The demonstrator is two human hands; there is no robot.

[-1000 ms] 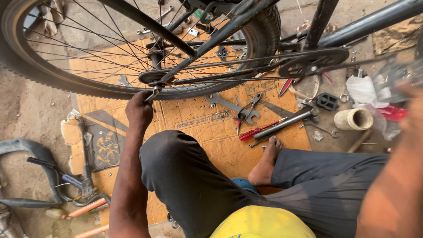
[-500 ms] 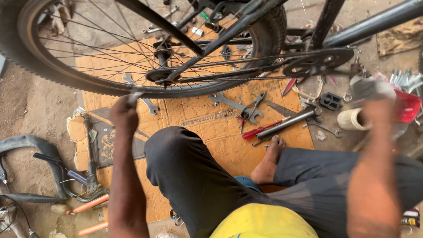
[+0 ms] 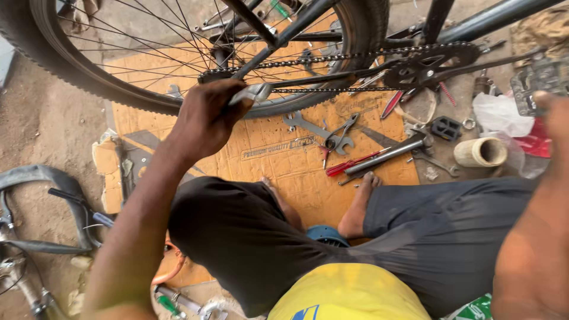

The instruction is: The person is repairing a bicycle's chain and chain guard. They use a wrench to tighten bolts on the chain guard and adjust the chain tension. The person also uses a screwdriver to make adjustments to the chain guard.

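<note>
Left hand (image 3: 204,118) clenched on metal wrench (image 3: 252,93) at rear wheel hub (image 3: 216,76), chain (image 3: 332,58) running right to chainring (image 3: 430,65). Right hand (image 3: 551,106) blurred at far right near pedal (image 3: 539,77); we cannot tell its grip. Spanners (image 3: 323,131) lie on cardboard (image 3: 267,154).

Pliers (image 3: 336,140), red-handled screwdriver (image 3: 351,163), tape roll (image 3: 480,152), flattened cardboard (image 3: 278,172)

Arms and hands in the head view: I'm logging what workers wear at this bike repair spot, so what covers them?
Nothing covers them. The left hand is bare, with no glove, watch or ring visible, and its forearm shows no sleeve. The right hand, blurred at the frame edge, also looks bare, with no sleeve on its forearm.
</note>
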